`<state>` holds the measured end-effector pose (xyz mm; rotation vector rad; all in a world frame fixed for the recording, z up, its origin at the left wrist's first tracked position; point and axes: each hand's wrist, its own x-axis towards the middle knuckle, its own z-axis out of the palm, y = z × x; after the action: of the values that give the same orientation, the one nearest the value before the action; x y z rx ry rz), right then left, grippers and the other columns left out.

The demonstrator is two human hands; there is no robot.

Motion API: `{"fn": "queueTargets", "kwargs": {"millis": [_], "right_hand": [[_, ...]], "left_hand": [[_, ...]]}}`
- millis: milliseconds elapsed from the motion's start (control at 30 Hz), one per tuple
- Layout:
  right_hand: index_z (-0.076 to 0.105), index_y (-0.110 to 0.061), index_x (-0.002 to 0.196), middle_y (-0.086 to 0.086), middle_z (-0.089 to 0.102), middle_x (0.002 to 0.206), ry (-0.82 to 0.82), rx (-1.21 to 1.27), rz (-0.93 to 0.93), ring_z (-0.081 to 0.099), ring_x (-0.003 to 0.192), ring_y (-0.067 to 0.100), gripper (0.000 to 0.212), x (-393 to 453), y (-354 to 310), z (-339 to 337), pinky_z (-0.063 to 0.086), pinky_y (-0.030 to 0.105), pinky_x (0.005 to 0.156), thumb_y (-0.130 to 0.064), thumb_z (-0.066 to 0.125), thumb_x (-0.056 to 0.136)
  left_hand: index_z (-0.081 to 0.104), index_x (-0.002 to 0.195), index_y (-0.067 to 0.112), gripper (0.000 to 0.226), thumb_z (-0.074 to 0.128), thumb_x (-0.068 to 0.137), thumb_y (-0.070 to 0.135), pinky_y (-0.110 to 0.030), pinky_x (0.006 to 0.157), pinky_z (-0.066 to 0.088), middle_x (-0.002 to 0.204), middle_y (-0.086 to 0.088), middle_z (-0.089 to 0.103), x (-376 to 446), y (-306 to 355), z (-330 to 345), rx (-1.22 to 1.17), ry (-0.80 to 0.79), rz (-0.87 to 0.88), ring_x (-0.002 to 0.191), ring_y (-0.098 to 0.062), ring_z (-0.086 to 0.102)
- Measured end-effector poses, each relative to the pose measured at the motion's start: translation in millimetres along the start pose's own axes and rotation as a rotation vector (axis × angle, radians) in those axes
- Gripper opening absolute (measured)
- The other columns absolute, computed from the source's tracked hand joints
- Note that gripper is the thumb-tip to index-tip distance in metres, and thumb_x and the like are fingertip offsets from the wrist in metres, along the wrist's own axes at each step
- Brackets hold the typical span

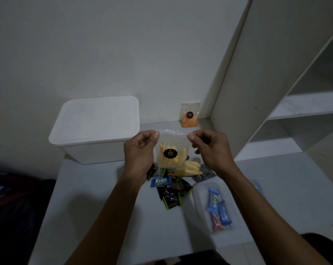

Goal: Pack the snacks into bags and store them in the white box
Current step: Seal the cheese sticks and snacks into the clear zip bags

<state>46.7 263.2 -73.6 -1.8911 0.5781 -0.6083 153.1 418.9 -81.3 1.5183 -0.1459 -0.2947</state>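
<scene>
Snack bag (171, 150), clear plastic with pale yellow sticks inside and a dark round label on its face, is hanging upright in the air between both hands, above the loose snacks on the white table (104, 203). Left hand (139, 150) is pinching the bag's top left corner between thumb and fingertip, and right hand (209, 148) is pinching the top right corner the same way, so the mouth is stretching level from one hand to the other with the long side dropping straight down. White box (94, 129) is sitting to the left of the bag, lid on, just beside the left hand and well apart from the right one; judging by this, the left hand is the nearer one for carrying the bag across, though the lid would need lifting first. Under the bag, small wrapped sweets (167, 190) in black, green and blue are lying scattered near a second pack of yellow sticks (190, 168). Nearer the person's right, a clear container (200, 190) is holding blue and red bars. Against the back wall an orange snack bag (190, 116) is standing upright.
</scene>
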Motion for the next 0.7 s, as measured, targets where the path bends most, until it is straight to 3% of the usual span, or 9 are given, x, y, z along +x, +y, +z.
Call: {"fn": "queueTargets", "kwargs": {"millis": [133,233,333,433,533,633,700], "right_hand": [[0.074,-0.008,0.088,0.007,0.072,0.081,0.006,-0.018,0.021,0.066,0.071,0.017,0.017,11.3,20.1,-5.8,0.059,0.031,0.059,-0.024,0.068,0.090],[0.074,-0.006,0.089,0.005,0.073,0.085,0.032,0.009,0.050,0.067,0.070,0.011,0.016,28.5,33.0,-8.1,0.056,0.022,0.059,-0.021,0.068,0.090],[0.074,-0.010,0.088,0.002,0.073,0.082,0.052,0.043,0.092,0.068,0.072,0.013,0.013,60.2,45.4,-6.7,0.057,0.023,0.061,-0.021,0.069,0.090],[0.075,-0.014,0.088,0.001,0.073,0.081,0.066,0.052,0.105,0.069,0.074,0.016,0.014,100.7,59.7,-0.9,0.061,0.035,0.068,-0.027,0.070,0.089],[0.076,-0.015,0.086,0.000,0.074,0.080,0.074,0.082,0.119,0.070,0.076,0.017,0.016,143.4,77.7,12.6,0.060,0.046,0.074,-0.030,0.071,0.087],[0.075,-0.010,0.085,0.005,0.074,0.084,0.058,0.111,0.150,0.070,0.079,0.019,0.014,183.5,95.5,31.8,0.059,0.047,0.076,-0.024,0.072,0.087],[0.075,-0.008,0.086,0.009,0.073,0.082,0.060,0.130,0.186,0.069,0.074,0.017,0.012,207.0,109.4,45.9,0.059,0.045,0.076,-0.021,0.074,0.086]], "left_hand": [[0.076,0.089,0.016,0.004,0.073,0.086,0.018,-0.035,0.078,0.056,0.072,0.019,0.071,10.7,-18.7,15.1,0.021,-0.002,-0.019,0.069,0.001,0.064],[0.076,0.085,0.020,0.002,0.074,0.085,0.019,-0.040,0.081,0.058,0.072,0.021,0.070,24.8,-27.3,32.3,0.042,0.010,-0.029,0.070,0.004,0.063],[0.076,0.083,0.023,0.004,0.075,0.084,0.019,-0.046,0.081,0.060,0.073,0.018,0.071,50.6,-32.6,53.6,0.060,0.042,-0.006,0.072,0.001,0.065],[0.076,0.084,0.027,0.004,0.076,0.084,0.024,-0.044,0.077,0.061,0.077,0.013,0.073,86.2,-40.1,71.7,0.099,0.084,0.022,0.076,-0.004,0.069],[0.075,0.083,0.028,0.007,0.075,0.085,0.021,-0.029,0.069,0.058,0.079,0.008,0.074,122.3,-46.4,86.6,0.106,0.143,0.045,0.075,-0.007,0.069],[0.074,0.080,0.026,0.011,0.075,0.084,0.016,-0.016,0.058,0.050,0.077,0.004,0.073,157.7,-57.5,100.0,0.070,0.250,-0.018,0.068,-0.008,0.066],[0.075,0.082,0.024,0.007,0.076,0.084,0.017,-0.018,0.058,0.051,0.077,0.003,0.073,182.4,-69.7,105.7,0.067,0.290,-0.057,0.069,-0.009,0.066]]}}
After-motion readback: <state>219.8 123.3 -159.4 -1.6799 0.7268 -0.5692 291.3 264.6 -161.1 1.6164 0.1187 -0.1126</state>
